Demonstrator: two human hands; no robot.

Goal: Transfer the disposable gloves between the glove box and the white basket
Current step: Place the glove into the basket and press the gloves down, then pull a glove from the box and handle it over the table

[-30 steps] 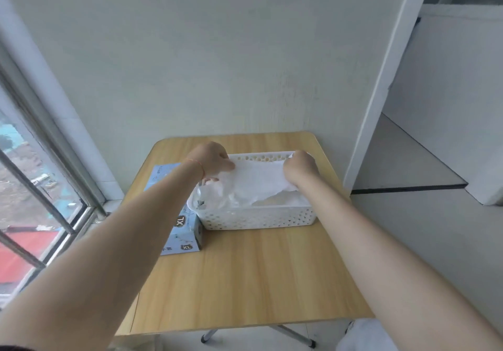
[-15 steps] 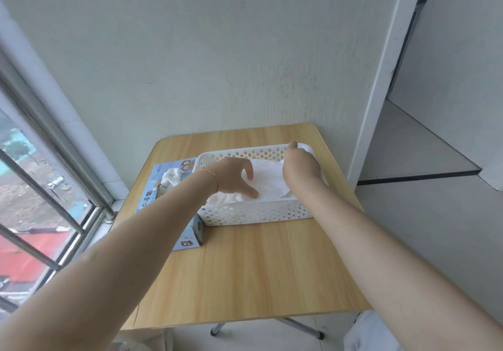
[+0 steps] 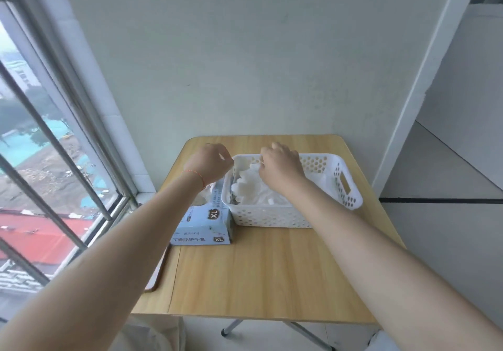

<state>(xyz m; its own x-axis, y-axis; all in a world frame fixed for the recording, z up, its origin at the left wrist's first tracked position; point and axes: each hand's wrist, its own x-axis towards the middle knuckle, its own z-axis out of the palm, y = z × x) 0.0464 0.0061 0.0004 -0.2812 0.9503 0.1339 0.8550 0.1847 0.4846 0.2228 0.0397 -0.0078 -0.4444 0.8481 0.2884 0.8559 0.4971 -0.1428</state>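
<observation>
Gloves in basket, both hands above them; box to the left.

Nearest, the bare front of the wooden table [image 3: 258,269] is seen at lower centre. Beyond it, left of centre, the glove box [image 3: 202,224] lies flat, its long axis running away from the viewer, touching the white basket [image 3: 351,195], whose long axis runs left to right. The gloves [image 3: 249,187] are heaped in the basket's left half, their scalloped finger ends pointed toward the upper left. The right hand [image 3: 281,168] is held directly over the heap and is judged the nearer; its fingers are curled downward, but whether a glove is pinched cannot be told. The left hand [image 3: 208,164] hangs over the box's far end, fingers loosely curled, apparently holding nothing.
</observation>
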